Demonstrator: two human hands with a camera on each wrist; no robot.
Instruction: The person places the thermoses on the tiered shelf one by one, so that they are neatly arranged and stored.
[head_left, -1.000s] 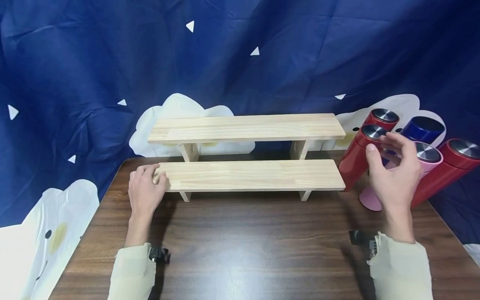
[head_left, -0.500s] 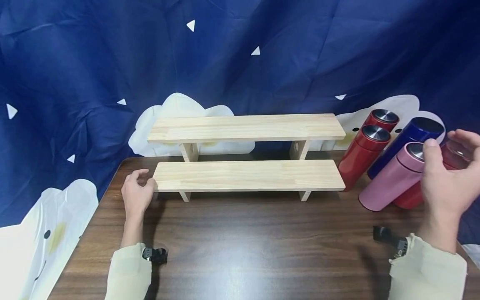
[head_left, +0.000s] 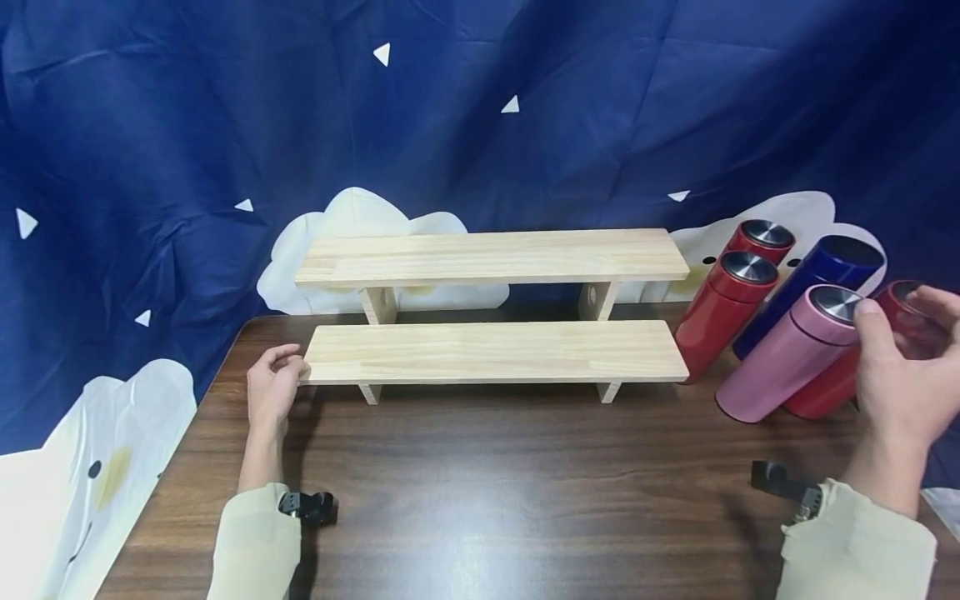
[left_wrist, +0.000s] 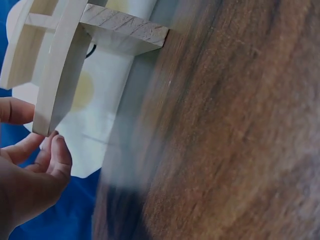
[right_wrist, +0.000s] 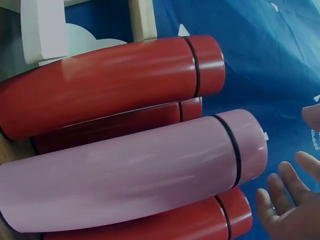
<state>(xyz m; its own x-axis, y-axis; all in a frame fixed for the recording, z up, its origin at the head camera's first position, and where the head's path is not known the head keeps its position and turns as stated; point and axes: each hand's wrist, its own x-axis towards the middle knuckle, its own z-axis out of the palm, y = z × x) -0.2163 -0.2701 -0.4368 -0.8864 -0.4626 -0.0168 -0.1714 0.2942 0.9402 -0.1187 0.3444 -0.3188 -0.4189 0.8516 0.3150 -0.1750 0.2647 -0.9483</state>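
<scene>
On right of worktop (head_left: 525, 475) | pink bottle (head_left: 780, 362) upright, long axis vertical, lid (head_left: 834, 303) upward | right grip (head_left: 909, 375) released, near it | left grip (head_left: 273, 387) loose at lower shelf (head_left: 495, 352)

The pale wooden shelf (head_left: 495, 352) stands upright, two-tiered; to its right, a capped pink flask (head_left: 783, 358) stands upright beside a capped red flask (head_left: 825, 390).
</scene>
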